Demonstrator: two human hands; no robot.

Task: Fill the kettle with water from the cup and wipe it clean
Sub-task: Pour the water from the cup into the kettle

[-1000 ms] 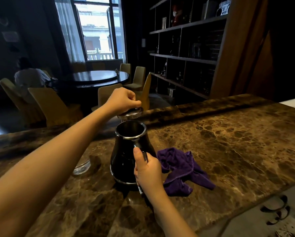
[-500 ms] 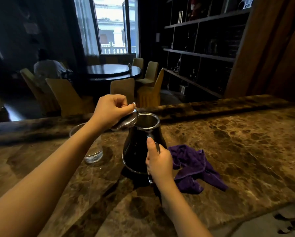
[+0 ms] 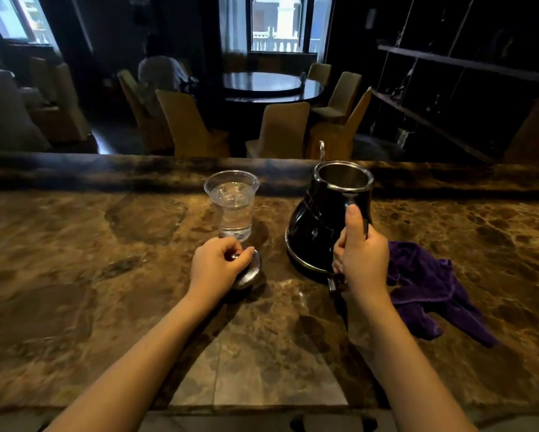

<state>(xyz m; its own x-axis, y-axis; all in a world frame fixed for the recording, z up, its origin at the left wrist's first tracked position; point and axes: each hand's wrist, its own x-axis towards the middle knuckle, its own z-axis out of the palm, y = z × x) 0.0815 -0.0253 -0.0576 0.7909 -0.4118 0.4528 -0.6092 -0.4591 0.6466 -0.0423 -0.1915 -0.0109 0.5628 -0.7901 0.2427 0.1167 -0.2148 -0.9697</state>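
Observation:
The black kettle stands upright on the marble counter with its steel-rimmed mouth uncovered. My right hand grips its handle, thumb on top. My left hand holds the shiny metal lid by its knob, and the lid rests on the counter left of the kettle. Just behind that hand stands a clear plastic cup, well over half full of water. A crumpled purple cloth lies right of the kettle, partly behind my right wrist.
The counter has a raised back ledge behind the cup and kettle. Beyond it are a round dark table, several yellow chairs and a seated person. Dark shelving fills the right.
My left hand lifted the lid off the kettle and carried it down left onto the counter before the cup. The view swung left. My right hand kept its hold on the handle.

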